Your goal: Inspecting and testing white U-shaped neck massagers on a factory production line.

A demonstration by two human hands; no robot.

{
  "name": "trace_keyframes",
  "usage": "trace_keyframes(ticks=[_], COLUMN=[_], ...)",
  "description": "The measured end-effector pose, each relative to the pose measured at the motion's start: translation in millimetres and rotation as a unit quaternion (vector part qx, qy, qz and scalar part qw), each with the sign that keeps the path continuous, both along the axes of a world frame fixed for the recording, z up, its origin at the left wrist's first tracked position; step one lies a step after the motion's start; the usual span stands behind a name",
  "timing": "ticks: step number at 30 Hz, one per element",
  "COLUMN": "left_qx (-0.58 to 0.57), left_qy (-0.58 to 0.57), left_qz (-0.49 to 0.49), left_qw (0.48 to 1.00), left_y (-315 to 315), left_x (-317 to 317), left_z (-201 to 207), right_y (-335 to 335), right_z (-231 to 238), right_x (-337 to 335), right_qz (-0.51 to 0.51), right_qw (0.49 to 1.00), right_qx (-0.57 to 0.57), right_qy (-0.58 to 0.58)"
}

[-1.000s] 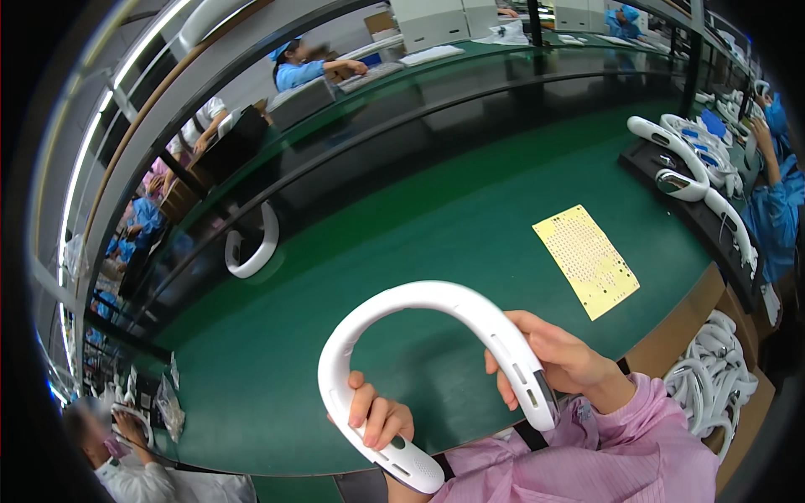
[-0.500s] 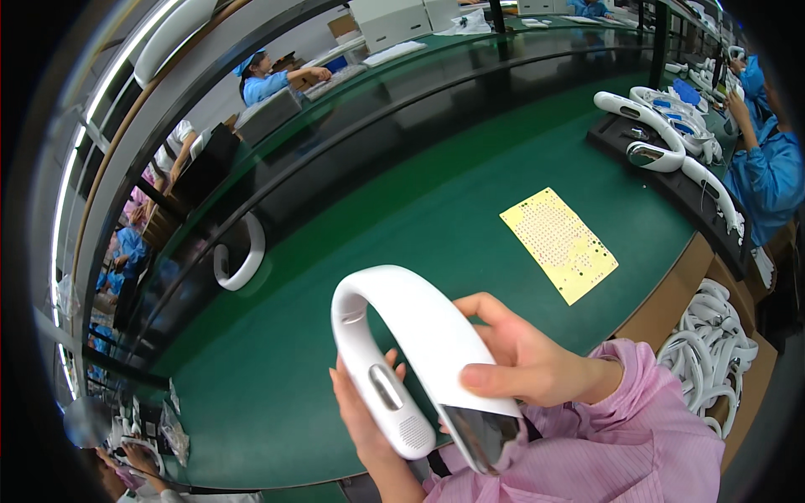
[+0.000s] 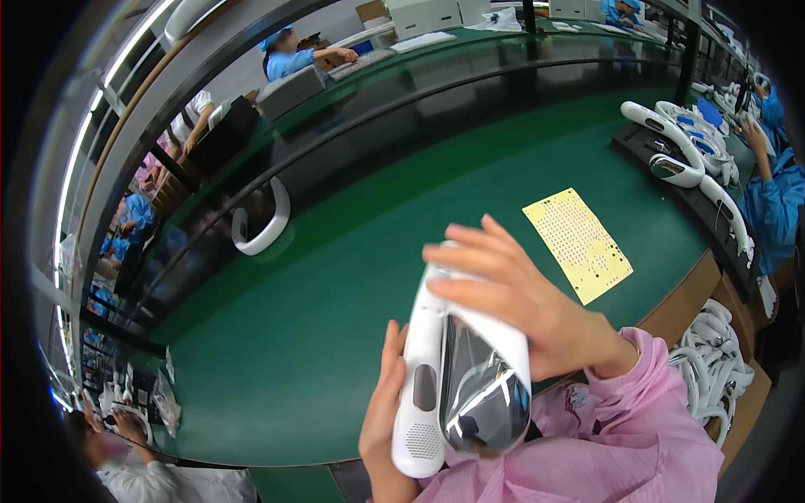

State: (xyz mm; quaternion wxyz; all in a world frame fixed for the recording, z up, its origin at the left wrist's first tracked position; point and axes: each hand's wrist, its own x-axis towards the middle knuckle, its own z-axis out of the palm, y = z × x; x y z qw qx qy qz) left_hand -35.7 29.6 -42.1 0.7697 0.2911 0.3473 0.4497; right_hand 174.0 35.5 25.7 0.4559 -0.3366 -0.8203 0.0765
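A white U-shaped neckband device (image 3: pixel 423 348) is held up in front of me, over the table's near edge. One arm of it bears a grey oval plate and a patch of small holes; the other ends in a glossy, mirror-like dark cover (image 3: pixel 486 390). My left hand (image 3: pixel 386 398) holds the device from its left side, partly hidden behind it. My right hand (image 3: pixel 520 298) lies over the top bend and right side, its fingers stretched across the band and slightly blurred.
A yellow perforated sheet (image 3: pixel 579 243) lies on the green table (image 3: pixel 335 310). Another white neckband (image 3: pixel 267 226) stands at the far left. At right are a black tray (image 3: pixel 637 144) with white devices and a cardboard box (image 3: pixel 683 293) of white bands. Co-workers sit around.
The device has turned so its mirror-like cover faces up beside the perforated arm. My right hand has slid from near that cover up to the top bend. The view has shifted slightly.
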Motion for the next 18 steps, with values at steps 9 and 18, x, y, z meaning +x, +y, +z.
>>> trace_keyframes(ticks=[9, 18], left_qx=[0.388, 0.444], left_qy=[0.252, 0.290], left_qz=[-0.038, 0.066], left_qw=[0.886, 0.845], left_y=[9, 25], left_x=[-43, -46], left_z=[-19, -46], right_y=[-3, -9], right_z=[-73, -68], right_x=[23, 21], right_qz=[-0.033, -0.039], right_qw=[0.915, 0.875], right_qx=[-0.249, -0.336], right_qy=[0.315, 0.347])
